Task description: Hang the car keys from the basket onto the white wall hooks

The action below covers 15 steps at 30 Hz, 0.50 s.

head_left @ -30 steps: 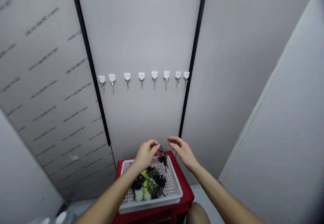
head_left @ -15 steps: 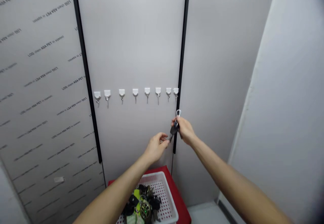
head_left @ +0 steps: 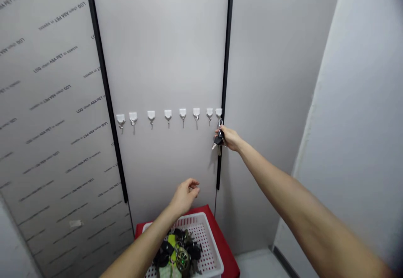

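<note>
My right hand (head_left: 231, 138) is closed on a bunch of keys (head_left: 218, 140) with a metal clip at its top. The clip is right at the rightmost hook (head_left: 218, 113); whether it is on the hook I cannot tell. Black-headed keys dangle below my fingers. My left hand (head_left: 186, 194) hovers over the basket, its fingers curled loosely and apart, with nothing visible in them. Below it, a white plastic basket (head_left: 211, 244) contains a heap of keys and key fobs (head_left: 178, 250), partly covered by my left forearm.
Several white stick-on hooks (head_left: 168, 114) run in a row across the pale cabinet door. Long black handles (head_left: 227, 51) edge it on both sides. The basket rests on a red stool-like surface (head_left: 228, 255). A white wall (head_left: 355, 114) stands to the right.
My right hand has lifted the keys up to the rightmost hook. My left hand has come off the keys and dropped down and left, toward the basket.
</note>
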### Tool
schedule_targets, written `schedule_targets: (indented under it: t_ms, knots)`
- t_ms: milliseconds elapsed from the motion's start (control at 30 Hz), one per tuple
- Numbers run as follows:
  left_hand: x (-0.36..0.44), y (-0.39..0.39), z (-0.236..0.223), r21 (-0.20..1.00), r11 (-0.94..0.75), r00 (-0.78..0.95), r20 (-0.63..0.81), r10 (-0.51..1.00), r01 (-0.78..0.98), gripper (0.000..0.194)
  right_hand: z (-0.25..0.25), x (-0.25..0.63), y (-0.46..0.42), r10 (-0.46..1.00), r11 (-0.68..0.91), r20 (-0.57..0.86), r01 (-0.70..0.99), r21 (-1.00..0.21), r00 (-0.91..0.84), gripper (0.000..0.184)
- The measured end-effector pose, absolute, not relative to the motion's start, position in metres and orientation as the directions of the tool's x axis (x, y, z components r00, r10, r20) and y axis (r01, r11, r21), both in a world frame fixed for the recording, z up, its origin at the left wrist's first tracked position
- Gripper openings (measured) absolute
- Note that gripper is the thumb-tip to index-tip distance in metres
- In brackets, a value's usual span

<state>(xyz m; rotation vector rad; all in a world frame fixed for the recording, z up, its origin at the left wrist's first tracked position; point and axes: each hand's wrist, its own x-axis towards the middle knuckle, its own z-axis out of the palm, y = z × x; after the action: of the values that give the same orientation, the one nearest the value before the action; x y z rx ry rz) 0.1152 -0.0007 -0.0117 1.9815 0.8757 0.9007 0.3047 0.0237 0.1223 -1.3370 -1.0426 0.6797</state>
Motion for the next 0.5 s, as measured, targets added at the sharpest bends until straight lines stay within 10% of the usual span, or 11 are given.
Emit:
schedule_targets:
  t_ms: [300, 500]
  knots:
    - [0.055, -0.010, -0.084, 0.736, -0.399, 0.471, 0.124, 0.874, 0.547, 0.018, 0.046, 0.289, -0.003, 0.643, 0.168, 0.672, 0.789, -0.591, 0.366, 0.029]
    - [0.034, -0.023, -0.114, 0.522, -0.525, 0.549, 0.123, 0.827, 0.673, 0.018, -0.060, 0.221, -0.044, 0.919, 0.359, 0.057, 0.767, -0.531, -0.391, 0.029]
